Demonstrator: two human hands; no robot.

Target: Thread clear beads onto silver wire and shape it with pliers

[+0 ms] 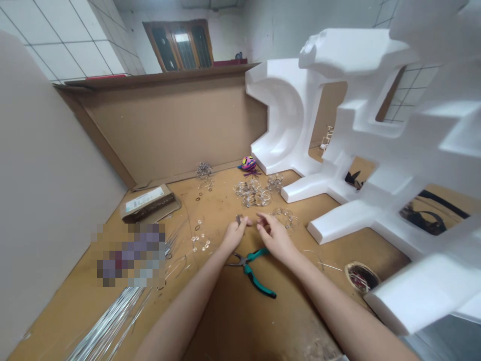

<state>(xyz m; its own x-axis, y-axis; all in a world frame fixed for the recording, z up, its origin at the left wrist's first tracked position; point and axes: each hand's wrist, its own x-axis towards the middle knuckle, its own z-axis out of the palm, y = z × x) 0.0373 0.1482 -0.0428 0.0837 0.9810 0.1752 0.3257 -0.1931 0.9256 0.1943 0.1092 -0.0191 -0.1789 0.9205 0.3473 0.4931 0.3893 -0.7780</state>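
Observation:
My left hand is closed, thumb against the fingers, with a small dark piece showing at its top that I cannot make out. Beside it my right hand is open, its fingers loosely curved and the thumb apart. Just below the hands lie open-jawed pliers with teal and black handles. Beyond them sits a cluster of bent wire pieces, and more wire loops lie beside my right hand. Several small clear discs are scattered left of my left hand.
A bundle of straight metal wires lies at the front left, near a small cardboard box. Tall white foam packing stands along the right. A round hole opens in the table. A colourful ball-like item sits at the back.

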